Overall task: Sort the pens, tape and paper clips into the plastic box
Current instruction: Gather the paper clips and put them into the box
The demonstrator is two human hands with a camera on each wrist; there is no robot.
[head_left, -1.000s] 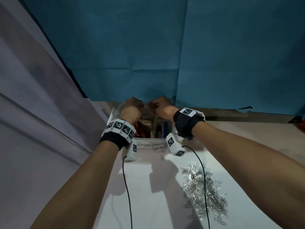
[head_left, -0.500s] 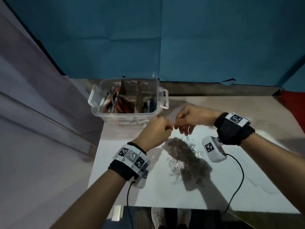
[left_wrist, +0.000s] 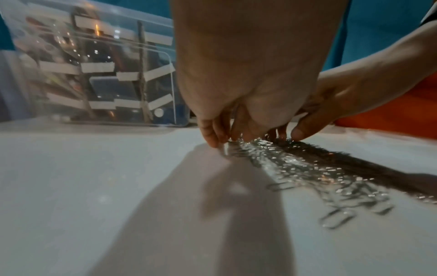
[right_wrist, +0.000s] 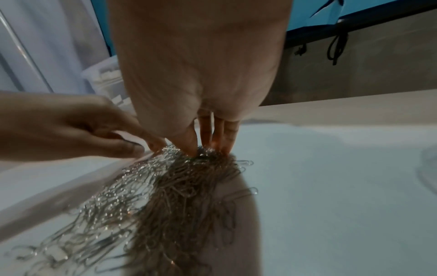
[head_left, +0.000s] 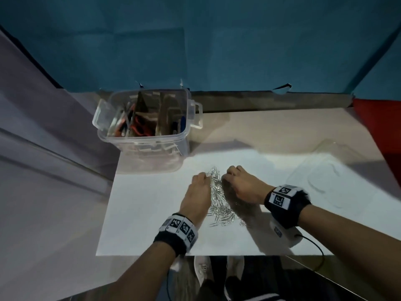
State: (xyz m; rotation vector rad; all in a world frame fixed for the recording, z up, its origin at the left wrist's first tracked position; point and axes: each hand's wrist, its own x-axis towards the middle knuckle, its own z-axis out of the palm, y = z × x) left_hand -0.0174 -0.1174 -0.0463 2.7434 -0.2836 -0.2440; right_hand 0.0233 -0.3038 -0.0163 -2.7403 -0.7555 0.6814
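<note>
Paper clips point(head_left: 219, 203) lay heaped near the plastic box point(head_left: 145, 135); our left hand point(head_left: 198, 196) and right hand point(head_left: 243, 187) pinched its far end, fingers curled, gathering a batch.

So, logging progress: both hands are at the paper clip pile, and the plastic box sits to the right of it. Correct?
One thing is wrong: the head view shows the plastic box left of the paper clip pile, farther back. Left hand and right hand are at it.
</note>
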